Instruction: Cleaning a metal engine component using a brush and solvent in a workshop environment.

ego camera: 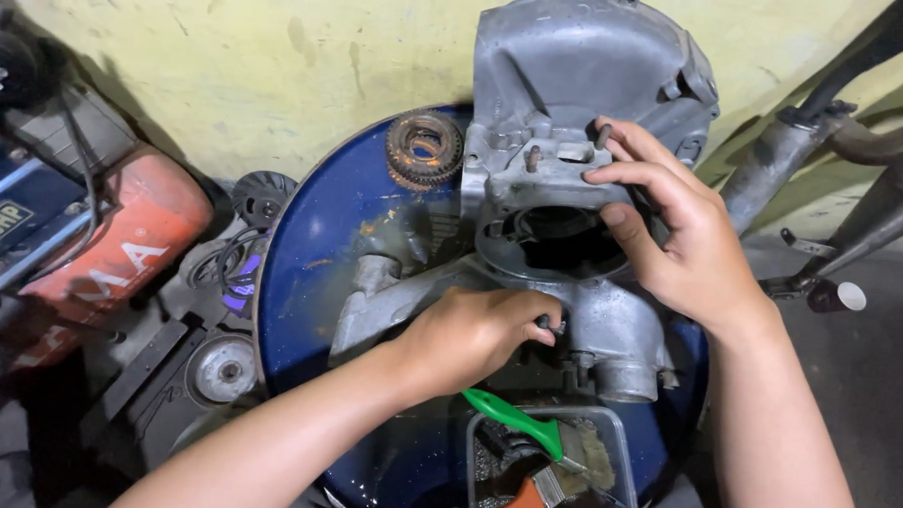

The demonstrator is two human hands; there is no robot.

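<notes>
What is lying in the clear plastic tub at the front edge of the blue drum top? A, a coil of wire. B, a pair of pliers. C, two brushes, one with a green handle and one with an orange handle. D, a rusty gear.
C: the clear tub holds a green-handled brush and an orange-handled brush, while the rusty gear sits farther back on the blue drum top.

A metal engine case sits on a round drum top in the middle of the frame. A gear lies on the drum, left of the case. Low in the frame, a tub holds two brushes. A machine stands at far left.
</notes>
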